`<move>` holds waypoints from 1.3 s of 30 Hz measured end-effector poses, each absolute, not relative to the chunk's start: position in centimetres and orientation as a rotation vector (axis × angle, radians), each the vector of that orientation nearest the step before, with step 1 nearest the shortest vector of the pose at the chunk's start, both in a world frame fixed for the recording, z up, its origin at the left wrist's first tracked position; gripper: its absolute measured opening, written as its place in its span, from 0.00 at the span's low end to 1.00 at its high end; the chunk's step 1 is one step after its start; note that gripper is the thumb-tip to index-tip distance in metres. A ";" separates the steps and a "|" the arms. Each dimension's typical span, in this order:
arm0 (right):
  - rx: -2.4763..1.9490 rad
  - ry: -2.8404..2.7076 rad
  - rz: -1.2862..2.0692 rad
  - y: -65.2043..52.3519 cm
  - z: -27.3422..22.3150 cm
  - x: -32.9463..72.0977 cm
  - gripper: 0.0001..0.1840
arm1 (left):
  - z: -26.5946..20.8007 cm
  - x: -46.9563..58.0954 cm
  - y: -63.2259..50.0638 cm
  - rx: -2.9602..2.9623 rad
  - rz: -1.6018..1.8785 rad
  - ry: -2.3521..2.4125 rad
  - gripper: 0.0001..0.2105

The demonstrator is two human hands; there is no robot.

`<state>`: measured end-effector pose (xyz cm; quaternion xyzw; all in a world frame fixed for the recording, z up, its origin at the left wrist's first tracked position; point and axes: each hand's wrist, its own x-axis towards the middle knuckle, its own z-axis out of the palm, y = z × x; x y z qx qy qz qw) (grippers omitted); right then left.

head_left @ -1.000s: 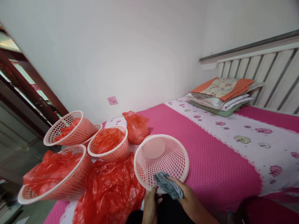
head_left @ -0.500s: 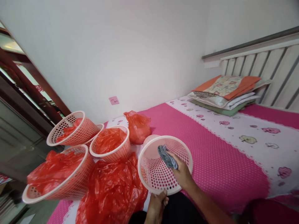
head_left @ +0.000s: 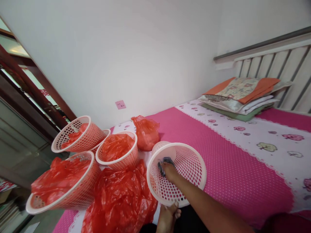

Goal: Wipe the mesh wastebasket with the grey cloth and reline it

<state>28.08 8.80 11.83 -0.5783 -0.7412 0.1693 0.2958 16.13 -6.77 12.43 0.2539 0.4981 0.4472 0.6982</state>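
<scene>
A pale pink plastic basket with a holed wall lies tilted on the bed, its mouth facing me. My left hand grips its near rim from below, thumb over the edge. Deep inside the basket, my right hand is closed on a grey-blue cloth close to the basket's bottom and side wall. Part of the cloth is hidden by the fingers. To the left of the basket, a heap of red plastic bags spreads over the sheet.
Several pink baskets holding red bags stand at the left, among them a large tilted basket and a smaller one. A filled red bag sits by the wall. Folded bedding lies near the headboard.
My right hand has pushed the cloth deeper into the basket, down and to the left. My left hand still holds the rim. The whole view has shifted slightly.
</scene>
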 end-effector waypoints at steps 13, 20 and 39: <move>-1.655 -2.008 0.567 7.4 11.1 27.8 0.29 | 12.1 15.9 -6.9 0.515 0.987 1.122 0.26; -1.693 -2.013 0.548 4.5 12.1 27.4 0.31 | 12.2 16.0 -6.9 0.510 0.997 1.111 0.26; -1.715 -2.130 0.670 -5.9 15.2 28.2 0.39 | 12.7 15.0 -6.8 0.659 0.904 0.852 0.38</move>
